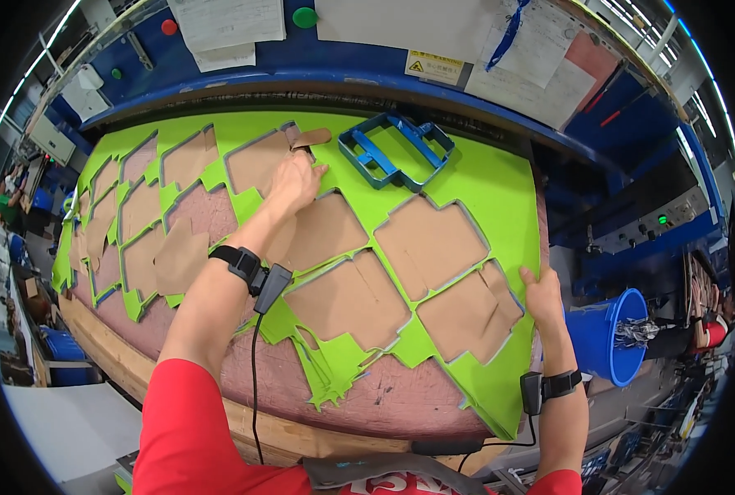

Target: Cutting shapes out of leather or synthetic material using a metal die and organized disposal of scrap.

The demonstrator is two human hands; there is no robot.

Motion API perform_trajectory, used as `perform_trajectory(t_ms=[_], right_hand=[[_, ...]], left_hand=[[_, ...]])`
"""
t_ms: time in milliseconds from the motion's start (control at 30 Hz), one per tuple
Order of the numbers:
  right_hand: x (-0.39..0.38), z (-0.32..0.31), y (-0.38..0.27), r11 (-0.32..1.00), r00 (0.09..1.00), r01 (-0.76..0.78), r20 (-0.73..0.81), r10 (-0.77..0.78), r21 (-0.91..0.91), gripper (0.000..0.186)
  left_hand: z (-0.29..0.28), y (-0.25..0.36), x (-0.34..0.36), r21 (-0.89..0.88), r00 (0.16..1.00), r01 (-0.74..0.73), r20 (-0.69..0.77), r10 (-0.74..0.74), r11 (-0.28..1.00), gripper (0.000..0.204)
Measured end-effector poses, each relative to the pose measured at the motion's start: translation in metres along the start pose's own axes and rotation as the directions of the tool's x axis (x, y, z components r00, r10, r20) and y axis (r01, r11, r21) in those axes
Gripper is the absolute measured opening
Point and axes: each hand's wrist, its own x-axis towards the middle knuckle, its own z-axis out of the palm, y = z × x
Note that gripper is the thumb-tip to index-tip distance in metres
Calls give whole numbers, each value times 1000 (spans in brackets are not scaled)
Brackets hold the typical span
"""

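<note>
A broad pinkish pad (pixel 400 404) is covered for the most part by the green sheet (pixel 499 177), which is pierced by rows of angular openings. Little weight and much limpness are to be expected of the sheet: its near edge is broken into narrow, ragged strips, which could be stretched or torn if pulled alone. It is best taken by the wide, uncut margin at the right or along the far side.

Within many openings, brown panels (pixel 347 301) are seen lying flat; by the left forearm a loose one (pixel 182 256) is laid partly over the green. They are judged thin, light and pliable, easily creased, and best lifted by a corner with the rest supported.

The blue frame (pixel 373 155) is set on the far part of the sheet. It looks rigid and probably heavier; its outer walls are the safer hold, as the lower rim may be sharp.

The left hand (pixel 296 180) is bent inward at the far row, beside a small brown flap (pixel 311 137); whether the flap is pinched cannot be told. The right hand (pixel 544 297) is placed at the sheet's right edge, thumb on the green; its grip is not shown clearly.
</note>
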Motion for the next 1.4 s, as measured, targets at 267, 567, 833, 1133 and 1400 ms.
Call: perform_trajectory(t_ms=[267,567,833,1133,1400], right_hand=[[-1,-4,-2,1000,1000,8,0,-8,4,33],[2,-1,-15,985,998,-54,15,57,-165,39],[-8,3,-11,945,997,9,-64,-31,-326,40],[-11,-5,-11,949,988,134,-36,-151,-286,33],[-12,-10,-15,942,990,134,1,-141,-308,30]], left_hand=[[-9,-4,19,-57,982,103,164,-92,993,49],[3,-1,18,-7,986,166,31,-166,986,51],[2,25,-1,321,1000,-27,10,25,947,46],[5,14,0,330,992,-105,-25,120,938,44],[0,22,-4,307,995,-95,-9,102,947,41]])
